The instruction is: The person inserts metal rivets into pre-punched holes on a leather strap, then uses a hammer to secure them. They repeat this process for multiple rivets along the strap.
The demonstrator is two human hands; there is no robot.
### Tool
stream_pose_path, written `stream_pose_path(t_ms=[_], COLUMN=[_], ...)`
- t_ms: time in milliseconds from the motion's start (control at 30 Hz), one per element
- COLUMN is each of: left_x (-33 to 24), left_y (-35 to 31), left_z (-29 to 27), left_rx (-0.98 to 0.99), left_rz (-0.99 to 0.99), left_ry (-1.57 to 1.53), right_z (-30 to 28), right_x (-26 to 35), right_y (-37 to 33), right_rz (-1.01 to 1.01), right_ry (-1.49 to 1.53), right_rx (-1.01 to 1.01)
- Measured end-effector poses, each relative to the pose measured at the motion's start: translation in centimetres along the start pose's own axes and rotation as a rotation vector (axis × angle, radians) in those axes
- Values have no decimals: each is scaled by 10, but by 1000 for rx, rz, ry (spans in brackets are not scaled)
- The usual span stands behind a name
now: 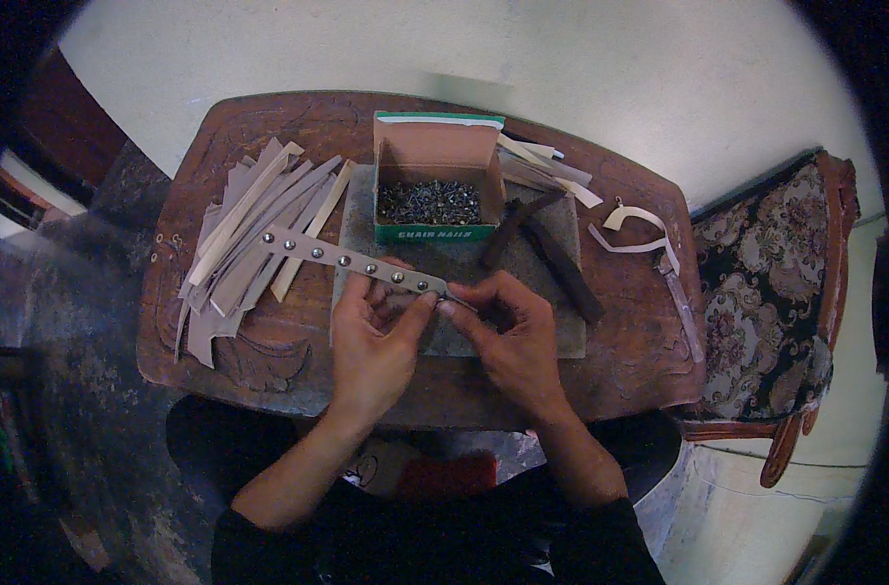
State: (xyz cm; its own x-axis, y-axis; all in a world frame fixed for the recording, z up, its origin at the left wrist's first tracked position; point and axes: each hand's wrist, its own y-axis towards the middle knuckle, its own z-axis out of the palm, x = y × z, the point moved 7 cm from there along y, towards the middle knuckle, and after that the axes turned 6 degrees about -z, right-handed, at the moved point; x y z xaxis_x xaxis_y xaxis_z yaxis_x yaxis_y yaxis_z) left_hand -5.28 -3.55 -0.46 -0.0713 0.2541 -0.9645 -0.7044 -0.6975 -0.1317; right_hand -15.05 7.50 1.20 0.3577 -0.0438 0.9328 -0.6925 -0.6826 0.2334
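A pale strip [316, 253] with a row of round metal studs slants across the space before me, its far end over a pile of loose strips. Near its right end, my left hand [374, 336] grips it between thumb and fingers. My right hand [508, 327] is closed in a pinch right at that end. Something small and dark shows between its fingertips, too hidden to name. Just beyond my hands, a green cardboard box [435, 233] stands with its lid up. Many small metal nails [430, 204] lie inside it.
The box rests on a grey slab [552, 336] on a carved wooden table [649, 366]. Loose pale strips [259, 234] are heaped at left. Dark brown bars [561, 268] lie right of the box, and curled strips [639, 219] farther right. A floral upholstered chair [766, 292] stands beside the table.
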Motion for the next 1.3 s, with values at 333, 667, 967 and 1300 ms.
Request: stream_pose_path(t_ms=[333,667,967,1300], left_x=[7,-2,12,17], left_y=[0,1,6,5], left_z=[0,0,-4,-3], left_rx=[-12,-20,28,8], left_rz=[-43,-67,-128,-174], left_ry=[17,-3,-60,-21], right_z=[1,1,3,3], right_x=[2,-4,-2,-6], right_y=[1,-3,-2,-4], right_rz=[-40,2,-37,-63], right_ry=[-83,-23,-33,-101], right_rx=[8,-36,-35,-56])
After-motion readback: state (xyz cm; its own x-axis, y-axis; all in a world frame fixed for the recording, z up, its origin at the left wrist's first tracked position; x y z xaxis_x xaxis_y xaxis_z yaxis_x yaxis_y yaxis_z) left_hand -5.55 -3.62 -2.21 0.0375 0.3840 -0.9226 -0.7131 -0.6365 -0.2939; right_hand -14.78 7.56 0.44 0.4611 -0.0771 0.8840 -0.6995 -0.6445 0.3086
